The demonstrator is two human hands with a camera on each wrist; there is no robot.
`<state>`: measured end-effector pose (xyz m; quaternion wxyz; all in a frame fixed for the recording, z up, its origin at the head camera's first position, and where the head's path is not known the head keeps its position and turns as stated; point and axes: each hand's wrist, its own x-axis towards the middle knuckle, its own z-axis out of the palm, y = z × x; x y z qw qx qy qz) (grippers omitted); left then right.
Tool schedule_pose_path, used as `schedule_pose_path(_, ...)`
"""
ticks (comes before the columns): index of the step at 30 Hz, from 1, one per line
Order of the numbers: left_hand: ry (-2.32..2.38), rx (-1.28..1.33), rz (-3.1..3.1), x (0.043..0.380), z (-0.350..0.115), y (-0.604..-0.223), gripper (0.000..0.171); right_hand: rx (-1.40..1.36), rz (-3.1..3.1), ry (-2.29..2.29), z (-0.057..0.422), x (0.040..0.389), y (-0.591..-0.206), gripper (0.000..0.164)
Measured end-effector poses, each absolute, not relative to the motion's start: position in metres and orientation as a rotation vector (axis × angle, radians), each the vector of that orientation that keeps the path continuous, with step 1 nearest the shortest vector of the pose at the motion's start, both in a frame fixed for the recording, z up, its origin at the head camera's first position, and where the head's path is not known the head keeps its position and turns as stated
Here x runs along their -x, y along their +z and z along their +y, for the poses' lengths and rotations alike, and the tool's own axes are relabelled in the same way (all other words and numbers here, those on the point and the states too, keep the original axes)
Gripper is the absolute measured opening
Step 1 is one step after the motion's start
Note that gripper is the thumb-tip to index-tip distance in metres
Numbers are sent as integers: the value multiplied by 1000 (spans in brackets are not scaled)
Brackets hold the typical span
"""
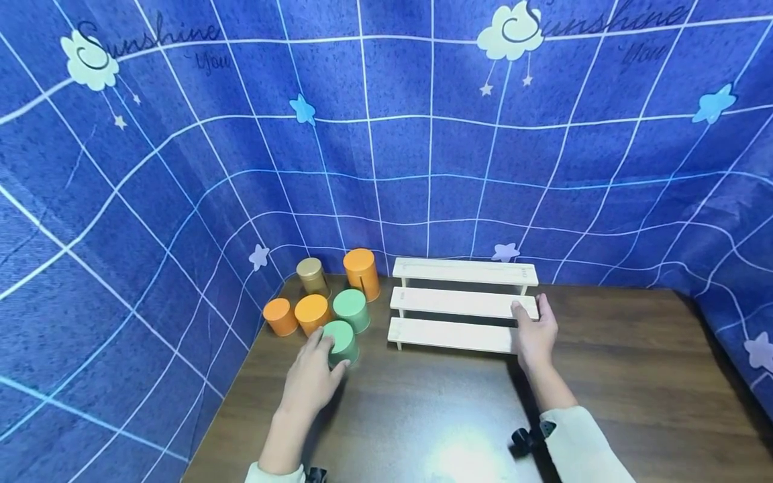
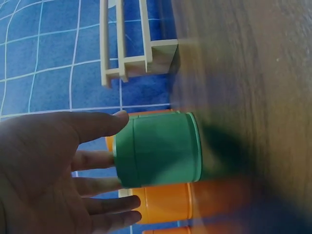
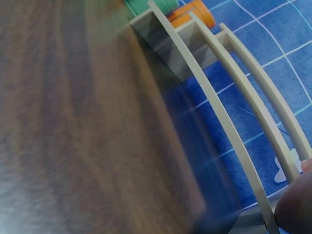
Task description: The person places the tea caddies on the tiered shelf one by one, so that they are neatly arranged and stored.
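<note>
My left hand (image 1: 311, 379) is at the front green canister (image 1: 340, 341), which stands upright on the table. In the left wrist view its thumb reaches the near edge of this canister (image 2: 158, 151), and the other fingers extend fairly straight along the lid end. A white three-tier display rack (image 1: 461, 302) stands to the right of the canisters. My right hand (image 1: 536, 339) grips the rack's right end, thumb over the middle tier and fingers along the side. In the right wrist view only a fingertip (image 3: 297, 204) shows against the rack's strips (image 3: 229, 122).
Behind the front canister stand a second green canister (image 1: 351, 308), a mid-size orange one (image 1: 313, 312), a small orange one (image 1: 280, 315), a gold one (image 1: 311, 274) and a tall orange one (image 1: 361, 272). Blue grid-patterned cloth (image 1: 398, 147) hangs behind the wooden table (image 1: 398, 402).
</note>
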<state>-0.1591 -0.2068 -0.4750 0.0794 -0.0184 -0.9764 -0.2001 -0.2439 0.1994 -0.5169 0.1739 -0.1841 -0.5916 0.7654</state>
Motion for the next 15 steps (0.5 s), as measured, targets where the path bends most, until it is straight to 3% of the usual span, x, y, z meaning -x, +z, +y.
schedule_pose_path(7,-671,96,-2888,164,-198,-479,39,523,-1721,2085,200,252,-517,85)
schedule_pose_path(12,-685,110,-2872,165,-197,-479,42,503,-1905,1948,201,251,-517,73)
schedule_pose_path(15,-720,85,-2890,166,-197,-481,53,514,-1945,1913,201,249,-518,67)
